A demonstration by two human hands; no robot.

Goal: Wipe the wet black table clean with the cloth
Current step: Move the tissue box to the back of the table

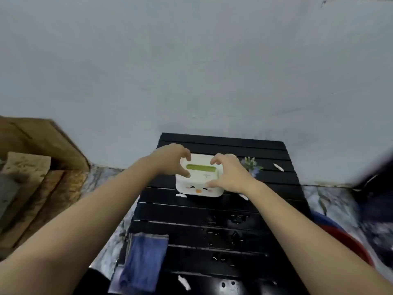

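A black slatted table (212, 211) stands against a pale wall, with water droplets (231, 228) scattered over its middle slats. A blue cloth (144, 260) lies folded on the table's near left corner, partly hanging over the edge. A white box with a green lid slot and a cartoon face (198, 177) sits toward the far side. My left hand (172, 160) grips the box's left side and my right hand (229, 173) grips its right side. Neither hand touches the cloth.
Small white paper scraps (184, 282) lie on the table near the front, beside the box and at the far right. A small plant sprig (251, 165) lies right of the box. Wooden boards (38, 167) lean at the left. A red basin (348, 243) sits on the floor right.
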